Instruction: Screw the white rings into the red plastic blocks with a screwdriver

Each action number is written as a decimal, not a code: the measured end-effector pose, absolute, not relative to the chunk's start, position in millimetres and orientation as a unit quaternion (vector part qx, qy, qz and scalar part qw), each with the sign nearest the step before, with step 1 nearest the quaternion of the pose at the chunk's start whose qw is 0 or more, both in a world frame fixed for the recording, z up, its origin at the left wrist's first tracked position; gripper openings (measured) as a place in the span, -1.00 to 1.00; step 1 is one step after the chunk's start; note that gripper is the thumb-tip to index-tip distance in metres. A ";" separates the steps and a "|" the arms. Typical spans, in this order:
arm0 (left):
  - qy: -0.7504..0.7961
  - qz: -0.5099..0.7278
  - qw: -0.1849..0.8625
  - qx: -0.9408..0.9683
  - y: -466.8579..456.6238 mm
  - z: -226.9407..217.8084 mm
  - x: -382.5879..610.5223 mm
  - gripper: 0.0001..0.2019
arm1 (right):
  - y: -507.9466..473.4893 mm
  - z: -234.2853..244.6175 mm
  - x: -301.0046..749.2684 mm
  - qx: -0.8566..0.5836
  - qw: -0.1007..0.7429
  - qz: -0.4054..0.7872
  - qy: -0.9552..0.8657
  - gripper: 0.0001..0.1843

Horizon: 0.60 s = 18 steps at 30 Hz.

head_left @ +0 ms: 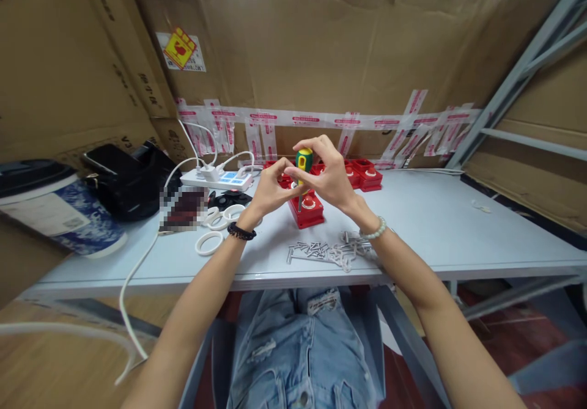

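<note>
A screwdriver with a green and yellow handle stands nearly upright, its metal shaft pointing down at a red box with a round red knob on top. My right hand curls around the handle, fingertips over its upper end. From the other side, my left hand closes its thumb and fingers about the lower handle and shaft. The tip reaches the near left part of the box; its exact contact is too small to make out. Small metal screws and an L-shaped hex key lie just in front.
More red boxes stand behind my hands. White rings and a power strip with cables are on the left, near a black bag and a large tub. Cardboard walls the table's back.
</note>
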<state>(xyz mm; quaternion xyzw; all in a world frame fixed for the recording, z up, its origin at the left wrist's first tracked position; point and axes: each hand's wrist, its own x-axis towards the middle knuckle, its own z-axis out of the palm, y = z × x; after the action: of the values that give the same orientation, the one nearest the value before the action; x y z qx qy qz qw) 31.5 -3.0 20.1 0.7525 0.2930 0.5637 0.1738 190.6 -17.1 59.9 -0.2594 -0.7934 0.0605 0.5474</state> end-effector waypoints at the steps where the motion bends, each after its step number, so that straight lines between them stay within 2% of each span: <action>1: 0.297 0.565 0.175 0.749 -2.7 20.2 30.5 -0.66 | -16.7 60.4 192.4 -0.244 0.532 0.082 -0.807 -0.65; 4: 0.300 0.567 0.177 0.746 -3.3 21.5 28.3 -0.70 | -14.2 62.1 197.8 -0.198 0.491 0.169 -0.832 -0.59; 6: 0.300 0.559 0.173 0.754 -4.9 22.6 28.1 -0.75 | -12.6 62.1 198.4 -0.193 0.492 0.197 -0.826 -0.60; 9: 0.300 0.544 0.160 0.767 -7.3 23.5 29.8 -0.80 | -12.0 59.9 194.0 -0.224 0.535 0.160 -0.799 -0.64; 13: 0.299 0.552 0.145 0.764 -7.6 22.6 32.4 -0.72 | -13.3 56.1 187.8 -0.253 0.592 0.090 -0.760 -0.64; 18: 0.309 0.549 0.143 0.764 -6.7 22.4 31.4 -0.74 | -13.9 56.8 191.9 -0.219 0.560 0.134 -0.788 -0.65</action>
<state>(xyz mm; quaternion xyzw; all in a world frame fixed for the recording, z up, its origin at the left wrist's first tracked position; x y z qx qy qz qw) 31.4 -6.7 22.4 0.7639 0.3087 0.5486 0.1426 191.9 -13.9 56.8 -0.2191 -0.7877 0.1341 0.5600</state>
